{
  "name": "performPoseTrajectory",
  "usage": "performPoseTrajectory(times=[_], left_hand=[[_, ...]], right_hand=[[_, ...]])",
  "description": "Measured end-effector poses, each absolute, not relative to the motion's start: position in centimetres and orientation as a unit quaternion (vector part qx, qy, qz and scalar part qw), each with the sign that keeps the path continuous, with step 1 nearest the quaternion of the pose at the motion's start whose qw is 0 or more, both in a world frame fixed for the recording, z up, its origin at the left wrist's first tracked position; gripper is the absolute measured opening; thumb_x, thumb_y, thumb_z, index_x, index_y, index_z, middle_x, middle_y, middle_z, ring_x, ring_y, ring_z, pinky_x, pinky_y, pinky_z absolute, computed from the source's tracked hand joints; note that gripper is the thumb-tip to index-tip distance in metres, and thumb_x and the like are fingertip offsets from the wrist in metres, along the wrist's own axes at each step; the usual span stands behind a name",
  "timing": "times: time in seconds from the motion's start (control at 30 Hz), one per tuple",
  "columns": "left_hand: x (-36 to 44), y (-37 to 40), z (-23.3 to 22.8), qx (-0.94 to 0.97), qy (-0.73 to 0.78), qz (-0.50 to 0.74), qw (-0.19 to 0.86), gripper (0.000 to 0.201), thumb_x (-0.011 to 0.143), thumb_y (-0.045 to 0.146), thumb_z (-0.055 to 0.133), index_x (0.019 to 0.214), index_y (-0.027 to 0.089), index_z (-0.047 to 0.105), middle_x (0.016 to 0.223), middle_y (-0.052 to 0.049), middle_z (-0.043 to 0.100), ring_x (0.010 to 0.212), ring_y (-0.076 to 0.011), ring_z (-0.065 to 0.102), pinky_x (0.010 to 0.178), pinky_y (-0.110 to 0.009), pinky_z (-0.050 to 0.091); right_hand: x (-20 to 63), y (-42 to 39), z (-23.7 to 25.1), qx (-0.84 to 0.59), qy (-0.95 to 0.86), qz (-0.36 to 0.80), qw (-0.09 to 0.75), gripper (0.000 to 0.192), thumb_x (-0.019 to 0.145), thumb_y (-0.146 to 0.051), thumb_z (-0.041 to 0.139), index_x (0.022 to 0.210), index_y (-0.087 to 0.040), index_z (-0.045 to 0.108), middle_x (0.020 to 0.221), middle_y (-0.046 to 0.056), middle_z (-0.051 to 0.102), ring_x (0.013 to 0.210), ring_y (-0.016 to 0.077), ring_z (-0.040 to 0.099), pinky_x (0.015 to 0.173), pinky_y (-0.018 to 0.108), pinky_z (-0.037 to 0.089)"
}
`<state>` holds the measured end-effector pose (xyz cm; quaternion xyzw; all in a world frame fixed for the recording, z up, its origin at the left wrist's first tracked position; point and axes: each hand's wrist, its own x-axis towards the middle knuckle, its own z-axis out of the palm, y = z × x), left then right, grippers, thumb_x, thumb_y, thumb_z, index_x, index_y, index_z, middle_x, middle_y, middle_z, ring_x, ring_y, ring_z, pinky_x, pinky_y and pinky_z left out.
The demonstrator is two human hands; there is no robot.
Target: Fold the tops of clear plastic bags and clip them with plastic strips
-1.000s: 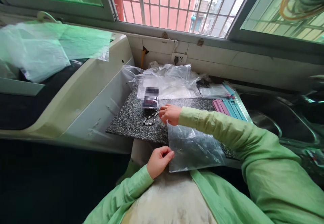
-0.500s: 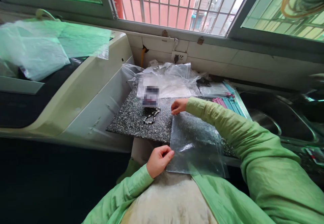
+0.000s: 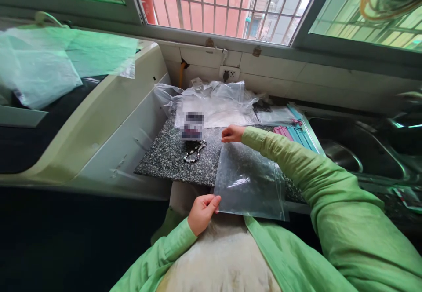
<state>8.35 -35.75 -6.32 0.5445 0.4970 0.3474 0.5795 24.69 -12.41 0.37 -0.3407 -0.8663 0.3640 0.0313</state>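
Observation:
A clear plastic bag [image 3: 247,177] lies flat over the front of the speckled stone counter [image 3: 174,169], and its near edge hangs past the counter toward my body. My left hand [image 3: 202,213] pinches the bag near its near left corner, thumb on top. At the far left corner, my right hand [image 3: 232,134] has its fingers closed on the bag's edge. To the left of the right hand lies a black and white beaded bracelet [image 3: 195,152]. Just behind it is a small card or pack [image 3: 193,126], its face blurred out.
Behind lies a heap of clear plastic bags [image 3: 217,107]. Pink and blue strips [image 3: 296,136] lie right, beside a metal sink [image 3: 356,151]. A cream-coloured appliance [image 3: 115,107] stands left with more plastic sheets [image 3: 49,63] on it. A socket [image 3: 230,73] is on the wall.
The bag's near edge has shifted a little away from my body. My left thumb and fingers now press together on its corner. The right hand stays at the far corner. The view shifts slightly.

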Motion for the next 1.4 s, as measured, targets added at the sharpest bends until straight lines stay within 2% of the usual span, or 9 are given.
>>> performPoseTrajectory(times=[0.23, 0.43, 0.6, 0.7, 0.83, 1.0, 1.23, 1.4], left_hand=[[7.0, -34.8, -6.2, 0.599, 0.488, 0.318, 0.55, 0.047, 0.073, 0.054, 0.044, 0.047, 0.015, 0.042, 0.047, 0.003, 0.038, 0.049, -0.0082, 0.035, 0.05, -0.022, 0.029], [5.8, -30.9, -3.6, 0.668, 0.497, 0.326, 0.448, 0.038, 0.075, 0.046, 0.044, 0.053, 0.015, 0.046, 0.051, 0.004, 0.038, 0.052, -0.0086, 0.035, 0.051, -0.022, 0.029], [7.2, -26.9, -1.8, 0.675, 0.519, 0.36, 0.38, 0.032, 0.072, 0.043, 0.047, 0.056, 0.015, 0.047, 0.05, 0.004, 0.039, 0.051, -0.0085, 0.034, 0.051, -0.022, 0.028], [7.8, -25.7, -1.9, 0.648, 0.519, 0.39, 0.398, 0.03, 0.069, 0.041, 0.046, 0.053, 0.016, 0.048, 0.048, 0.004, 0.039, 0.049, -0.0086, 0.034, 0.05, -0.022, 0.029], [7.4, -25.6, -2.7, 0.613, 0.529, 0.429, 0.401, 0.029, 0.067, 0.041, 0.048, 0.053, 0.015, 0.05, 0.048, 0.003, 0.042, 0.05, -0.009, 0.037, 0.05, -0.022, 0.031], [6.4, -26.3, -3.0, 0.589, 0.536, 0.453, 0.4, 0.029, 0.066, 0.042, 0.05, 0.054, 0.015, 0.052, 0.05, 0.002, 0.046, 0.051, -0.0092, 0.039, 0.05, -0.021, 0.033], [6.6, -25.1, -2.0, 0.604, 0.533, 0.45, 0.386, 0.034, 0.066, 0.046, 0.052, 0.051, 0.015, 0.051, 0.045, 0.004, 0.037, 0.046, -0.007, 0.03, 0.045, -0.021, 0.027], [6.8, -24.2, -2.3, 0.594, 0.548, 0.475, 0.35, 0.032, 0.067, 0.042, 0.051, 0.05, 0.015, 0.052, 0.048, 0.002, 0.044, 0.049, -0.0085, 0.037, 0.048, -0.021, 0.032]], right_hand=[[24.0, -12.8, 1.9, -0.352, -0.872, 0.335, 0.061, 0.02, 0.068, -0.03, 0.051, 0.059, -0.012, 0.05, 0.048, -0.005, 0.044, 0.048, 0.0056, 0.038, 0.051, 0.02, 0.031], [23.4, -14.0, 2.5, -0.281, -0.886, 0.355, 0.102, 0.035, 0.07, -0.045, 0.051, 0.062, -0.012, 0.051, 0.05, -0.004, 0.044, 0.05, 0.0055, 0.036, 0.05, 0.019, 0.029], [22.1, -15.5, 2.3, -0.249, -0.893, 0.359, 0.111, 0.038, 0.071, -0.048, 0.051, 0.061, -0.011, 0.051, 0.049, -0.005, 0.04, 0.05, 0.0046, 0.033, 0.048, 0.019, 0.027], [22.3, -15.7, 2.1, -0.256, -0.892, 0.356, 0.104, 0.039, 0.072, -0.048, 0.051, 0.063, -0.01, 0.052, 0.05, -0.004, 0.042, 0.051, 0.0045, 0.033, 0.048, 0.018, 0.028], [24.9, -15.5, 1.7, -0.276, -0.881, 0.381, 0.054, 0.04, 0.071, -0.048, 0.052, 0.069, -0.008, 0.057, 0.057, -0.001, 0.051, 0.053, 0.0056, 0.039, 0.051, 0.019, 0.032], [28.5, -15.8, 0.8, -0.326, -0.854, 0.402, 0.045, 0.033, 0.069, -0.041, 0.055, 0.069, -0.008, 0.06, 0.055, -0.001, 0.052, 0.053, 0.0061, 0.041, 0.053, 0.02, 0.034], [29.0, -16.9, 0.0, -0.333, -0.845, 0.413, 0.07, 0.023, 0.069, -0.032, 0.055, 0.067, -0.009, 0.06, 0.052, -0.003, 0.049, 0.05, 0.0055, 0.04, 0.052, 0.019, 0.034], [28.6, -16.9, 0.0, -0.34, -0.852, 0.392, 0.068, 0.021, 0.07, -0.03, 0.055, 0.067, -0.009, 0.06, 0.054, -0.002, 0.051, 0.052, 0.0057, 0.041, 0.052, 0.019, 0.034]])
